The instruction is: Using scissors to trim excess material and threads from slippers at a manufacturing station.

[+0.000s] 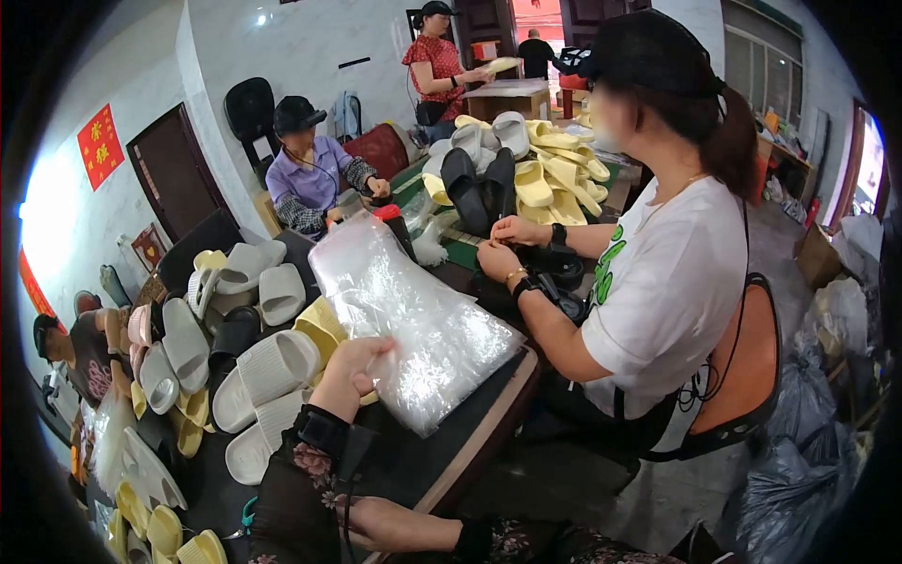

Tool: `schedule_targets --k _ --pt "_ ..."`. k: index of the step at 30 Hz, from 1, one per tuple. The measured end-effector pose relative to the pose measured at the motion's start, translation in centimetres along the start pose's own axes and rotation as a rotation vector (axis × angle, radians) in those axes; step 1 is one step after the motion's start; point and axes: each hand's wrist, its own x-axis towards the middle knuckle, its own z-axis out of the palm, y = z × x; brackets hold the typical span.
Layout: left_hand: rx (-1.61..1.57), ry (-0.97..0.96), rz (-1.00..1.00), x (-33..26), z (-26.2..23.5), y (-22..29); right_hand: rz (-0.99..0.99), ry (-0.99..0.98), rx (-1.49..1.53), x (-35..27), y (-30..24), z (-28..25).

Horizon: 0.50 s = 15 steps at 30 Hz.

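Note:
My left hand (pixel 353 372) has its thumb and fingers at the left edge of a stack of clear plastic bags (pixel 423 329), gripping it. The shiny, crinkled bags spread over the dark table (pixel 442 442) toward its far side. Close to my body, my right hand (pixel 399 524) rests beside my left sleeve (pixel 301 498). Its fingers are curled and partly hidden there, so what they hold cannot be made out. Grey ribbed slippers (pixel 268 371) lie piled just left of my left hand, with a yellow slipper (pixel 322 331) partly under the bags.
Yellow slippers (pixel 205 545) lie at the near left. A co-worker in a white shirt (pixel 672 273) sits close on my right, another in purple (pixel 315 183) sits across. Black slippers (pixel 460 193) and more yellow ones (pixel 554 169) are heaped beyond. Dark plastic sacks (pixel 789 489) stand on the floor at right.

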Motion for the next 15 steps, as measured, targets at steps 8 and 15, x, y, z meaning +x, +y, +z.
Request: schedule_targets --k 8,15 --pt "-0.017 0.038 0.043 -1.0 0.7 -0.2 0.005 0.035 -0.039 0.2 0.1 0.3" --pt "-0.003 0.046 0.086 -1.6 1.4 -0.4 0.082 -0.081 -0.071 0.0 0.5 0.1"
